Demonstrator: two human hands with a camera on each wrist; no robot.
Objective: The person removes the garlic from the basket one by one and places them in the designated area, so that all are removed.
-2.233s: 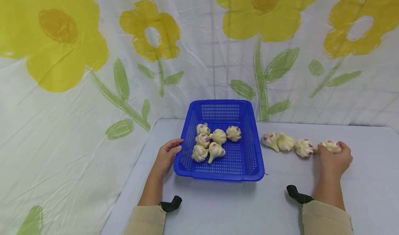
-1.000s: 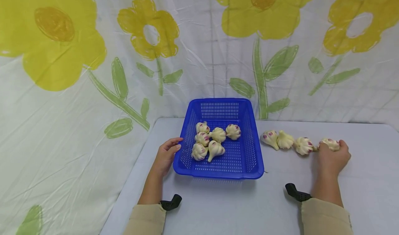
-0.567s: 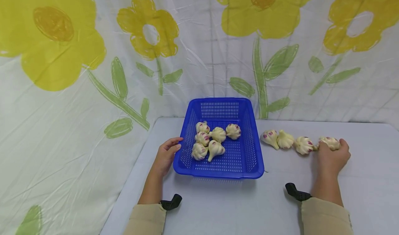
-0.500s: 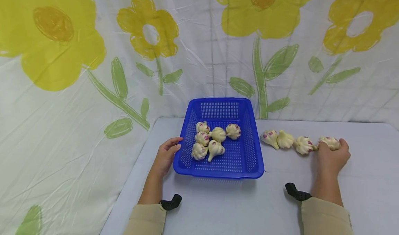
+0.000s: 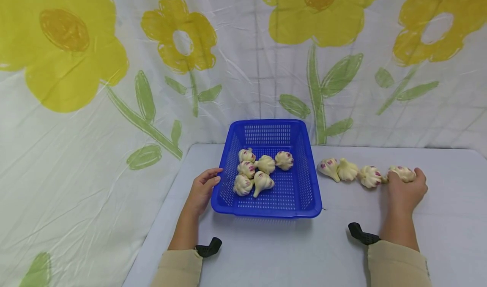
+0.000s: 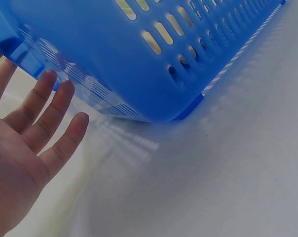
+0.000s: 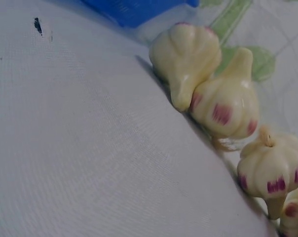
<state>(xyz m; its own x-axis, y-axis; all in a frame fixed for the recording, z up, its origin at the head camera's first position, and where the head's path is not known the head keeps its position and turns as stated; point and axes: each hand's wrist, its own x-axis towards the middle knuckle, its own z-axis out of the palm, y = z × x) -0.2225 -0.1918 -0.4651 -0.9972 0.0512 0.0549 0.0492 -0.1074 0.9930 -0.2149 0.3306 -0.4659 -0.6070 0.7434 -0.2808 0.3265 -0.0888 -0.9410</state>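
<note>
Unmoved: garlic bulb point(image 5: 403, 174) in right hand point(image 5: 406, 194)

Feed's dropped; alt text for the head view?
The right hand grips the rightmost garlic bulb in a row of four on a white table. Left of them, a blue basket holds six more bulbs, with the left hand at its left side. A flowered curtain hangs behind.

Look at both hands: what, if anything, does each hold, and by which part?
The right hand holds the rightmost garlic by the sides of its bulb. The left hand is at the basket's left rim, with no clear grip.
</note>
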